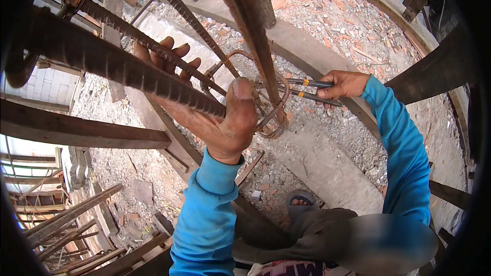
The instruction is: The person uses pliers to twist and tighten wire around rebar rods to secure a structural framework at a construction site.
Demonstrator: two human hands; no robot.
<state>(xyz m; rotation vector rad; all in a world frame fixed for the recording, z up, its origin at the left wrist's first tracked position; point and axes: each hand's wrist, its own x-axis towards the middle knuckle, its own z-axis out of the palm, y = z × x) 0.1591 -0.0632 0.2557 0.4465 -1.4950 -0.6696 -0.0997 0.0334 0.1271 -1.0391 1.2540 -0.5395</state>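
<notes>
Steel rebar (135,75) slants in from the upper left, several ribbed rods meeting near a bent stirrup (272,117). My left hand (215,128) is around the rods, its thumb in front of them and its fingers curled loosely behind; part of the palm is hidden. My right hand (341,85) grips the dark handles of pincers (302,88) banded with yellow. The jaws reach in among the rods and a loose coil of thin tie wire (279,129); their tips are hidden there.
Wooden beams (87,132) cross at the left, with stacked timber (66,220) below. A long plank (307,46) lies over rubble (327,7) with brick bits. My sandalled foot (300,199) is on the ground below. A dark curved beam (434,74) stands at the right.
</notes>
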